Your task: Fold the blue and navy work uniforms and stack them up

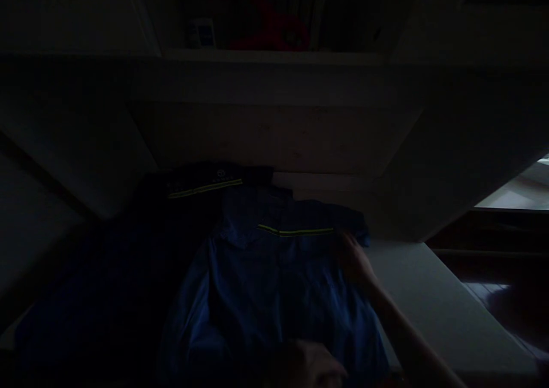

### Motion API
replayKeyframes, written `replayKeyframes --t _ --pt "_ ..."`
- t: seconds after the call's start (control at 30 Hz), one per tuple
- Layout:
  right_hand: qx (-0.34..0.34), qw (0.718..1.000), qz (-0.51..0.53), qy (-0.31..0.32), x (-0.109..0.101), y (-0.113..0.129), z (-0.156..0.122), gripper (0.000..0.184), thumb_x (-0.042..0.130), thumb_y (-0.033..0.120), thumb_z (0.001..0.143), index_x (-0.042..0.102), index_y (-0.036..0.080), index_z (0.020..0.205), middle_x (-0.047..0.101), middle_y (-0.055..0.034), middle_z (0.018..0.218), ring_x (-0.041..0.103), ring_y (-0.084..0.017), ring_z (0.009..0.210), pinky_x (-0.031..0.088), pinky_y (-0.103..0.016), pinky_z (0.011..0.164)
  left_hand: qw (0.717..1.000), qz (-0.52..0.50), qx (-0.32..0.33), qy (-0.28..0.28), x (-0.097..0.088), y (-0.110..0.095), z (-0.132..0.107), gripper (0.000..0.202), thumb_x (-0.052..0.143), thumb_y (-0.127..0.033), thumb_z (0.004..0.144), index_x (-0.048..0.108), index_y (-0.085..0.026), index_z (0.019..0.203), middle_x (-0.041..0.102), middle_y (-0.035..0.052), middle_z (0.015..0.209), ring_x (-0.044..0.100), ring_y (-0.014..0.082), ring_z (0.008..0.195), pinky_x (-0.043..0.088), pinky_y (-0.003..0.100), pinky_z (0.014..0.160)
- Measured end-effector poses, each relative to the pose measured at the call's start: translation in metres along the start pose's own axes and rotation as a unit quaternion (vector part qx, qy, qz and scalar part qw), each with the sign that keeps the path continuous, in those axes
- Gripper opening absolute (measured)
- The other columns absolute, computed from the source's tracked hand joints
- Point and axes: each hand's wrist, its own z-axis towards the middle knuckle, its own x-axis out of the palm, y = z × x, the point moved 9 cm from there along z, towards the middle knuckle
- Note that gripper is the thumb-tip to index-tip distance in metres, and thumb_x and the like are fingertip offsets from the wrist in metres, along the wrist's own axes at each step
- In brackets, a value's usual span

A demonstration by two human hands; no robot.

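Observation:
The scene is very dark. A blue garment with a yellow-green stripe lies spread on a pale surface. My right hand rests on the garment's right shoulder area near the stripe's end, fingers curled on the fabric. My left hand sits at the bottom edge of the view on the garment's lower part; its fingers are too dim to make out. Behind and to the left lies a darker garment with its own yellow-green stripe and a small logo.
A shelf opening at the top holds a red object and a small pale box. A light wall panel rises behind the garments. A dark floor shows at the right.

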Motion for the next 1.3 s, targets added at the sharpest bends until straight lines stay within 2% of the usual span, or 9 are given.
replayKeyframes --t 0.13,0.23,0.33,0.53,0.63,0.73,0.93,1.07,1.3 --pt "-0.124 0.985 -0.035 0.111 0.057 0.076 -0.102 0.046 0.04 0.043 0.096 0.045 0.038 0.141 0.044 -0.0037 0.149 0.039 -0.033 0.137 0.025 -0.072 0.108 0.957 0.187 -0.085 -0.205 -0.122 0.07 0.008 0.029 0.043 -0.029 0.096 0.059 -0.024 0.12 0.062 0.0055 0.121 0.056 0.0193 0.114 0.043 0.037 0.103" --pt "-0.151 0.975 -0.066 0.15 0.071 0.093 -0.141 0.053 0.039 0.043 0.097 0.029 0.045 0.148 0.03 0.0 0.156 0.03 -0.037 0.142 0.012 -0.082 0.104 0.885 0.367 -0.172 -0.226 -0.186 0.126 0.009 0.048 0.063 -0.031 0.083 0.054 -0.019 0.129 0.052 0.0135 0.138 0.044 0.0329 0.128 0.033 0.052 0.11" --pt "-0.159 0.971 -0.076 0.163 0.069 0.082 -0.145 0.058 0.037 0.047 0.097 0.015 0.047 0.151 0.026 0.0015 0.156 0.028 -0.037 0.142 0.007 -0.082 0.105 0.879 0.376 -0.207 -0.21 -0.213 0.163 0.008 0.044 0.062 -0.025 0.082 0.057 -0.02 0.125 0.056 0.0137 0.136 0.046 0.0342 0.127 0.033 0.054 0.108" --pt "-0.157 0.964 -0.08 0.201 0.061 0.036 -0.154 0.061 0.041 0.051 0.095 0.012 0.052 0.148 0.029 0.0015 0.154 0.035 -0.039 0.138 0.015 -0.084 0.101 0.879 0.301 -0.268 -0.253 -0.251 0.177 -0.032 0.039 0.034 -0.039 0.097 0.059 -0.016 0.116 0.07 0.0125 0.106 0.066 0.0262 0.096 0.049 0.04 0.086" --pt "-0.15 0.956 -0.044 0.248 0.055 0.027 -0.154 0.059 0.051 0.052 0.089 0.029 0.054 0.144 0.039 0.0011 0.149 0.042 -0.04 0.133 0.031 -0.077 0.1 0.863 0.049 -0.331 -0.38 -0.281 0.208 -0.087 0.032 0.053 -0.041 0.089 0.06 -0.017 0.108 0.07 0.0073 0.103 0.065 0.0223 0.097 0.05 0.033 0.085" --pt "-0.105 0.955 0.044 0.273 0.043 0.031 -0.119 0.043 0.046 0.046 0.093 0.054 0.044 0.135 0.06 -0.0033 0.134 0.059 -0.03 0.119 0.047 -0.053 0.1 0.757 -0.229 -0.367 -0.49 -0.284 0.254 -0.142 0.025 0.063 -0.029 0.078 0.06 -0.022 0.102 0.068 0.0027 0.107 0.065 0.0201 0.097 0.054 0.032 0.08" --pt "-0.008 0.982 0.125 0.14 0.045 0.052 0.035 0.048 0.035 0.044 0.095 0.065 0.017 0.122 0.069 -0.0119 0.119 0.065 -0.026 0.108 0.052 -0.037 0.091 0.645 -0.337 -0.431 -0.533 -0.259 0.307 -0.183 0.013 0.059 -0.026 0.077 0.059 -0.019 0.089 0.069 0.0064 0.086 0.067 0.0219 0.074 0.057 0.039 0.065" --pt "-0.074 0.994 0.041 0.074 0.086 0.108 0.098 0.051 0.04 0.043 0.095 0.052 0.017 0.138 0.053 -0.0138 0.14 0.049 -0.027 0.13 0.04 -0.042 0.107 0.654 -0.34 -0.404 -0.541 -0.251 0.313 -0.182 0.024 0.064 -0.036 0.078 0.067 -0.022 0.097 0.071 0.0068 0.105 0.067 0.0238 0.096 0.056 0.038 0.077" --pt "-0.175 0.973 -0.091 0.116 0.182 0.203 0.101 0.052 0.031 0.05 0.099 0.037 0.032 0.148 0.036 -0.007 0.155 0.03 -0.035 0.141 0.009 -0.074 0.108 0.693 -0.314 -0.36 -0.54 -0.244 0.312 -0.184 0.045 0.071 -0.048 0.072 0.067 -0.022 0.109 0.073 0.008 0.107 0.069 0.0238 0.096 0.054 0.037 0.084"
